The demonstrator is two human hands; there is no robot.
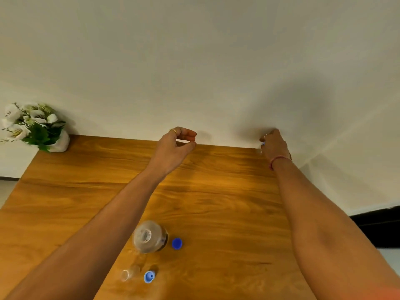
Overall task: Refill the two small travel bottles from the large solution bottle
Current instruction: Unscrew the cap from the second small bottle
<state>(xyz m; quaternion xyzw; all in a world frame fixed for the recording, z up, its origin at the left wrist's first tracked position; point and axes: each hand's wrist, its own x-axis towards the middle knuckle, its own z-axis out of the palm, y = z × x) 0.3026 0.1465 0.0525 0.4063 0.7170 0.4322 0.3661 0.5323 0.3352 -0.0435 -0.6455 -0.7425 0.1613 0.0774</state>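
While the left hand (175, 146) hovers loosely curled and empty at the table's (216, 202) far edge, the right hand (273, 144) closes around something small with a blue top (probably a travel bottle; mostly hidden). Near the front edge stand the uncapped large bottle (150, 236), clear, likely light and squashy, best held mid-body, its blue cap (177, 243) beside it, and an open small bottle (127, 274) with its cap (149, 276)

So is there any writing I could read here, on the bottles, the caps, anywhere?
None can be read.
Large bottle: clear, open, no legible label.
Small bottle: clear, no print visible.
Blue caps: plain.
Item at the right hand: mostly hidden, too small to tell.
Flower pot: plain white.
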